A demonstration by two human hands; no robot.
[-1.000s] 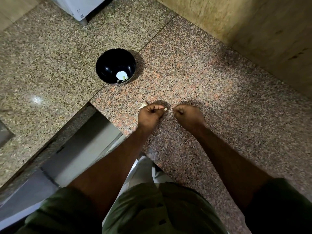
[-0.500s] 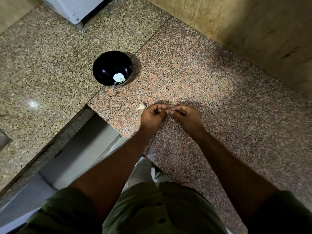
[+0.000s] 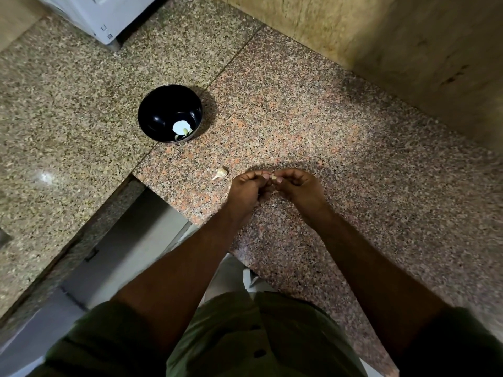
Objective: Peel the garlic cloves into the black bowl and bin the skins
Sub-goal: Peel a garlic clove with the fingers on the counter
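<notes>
Both hands have come together since a second ago, when they were apart, and are now meeting fingertip to fingertip above the granite surface (image 3: 340,137). Between them a small pale garlic clove (image 3: 273,176) is being pinched, the left hand (image 3: 249,190) and right hand (image 3: 298,189) each curling a clenched grip on it; most of it is hiding behind the fingers. Just left of the hands, an unpeeled clove (image 3: 221,173) is lying on the surface. Farther up and left, the black bowl (image 3: 160,112) is sitting with a whitish piece (image 3: 180,127) inside. A white appliance (image 3: 109,14) is standing at the top edge.
</notes>
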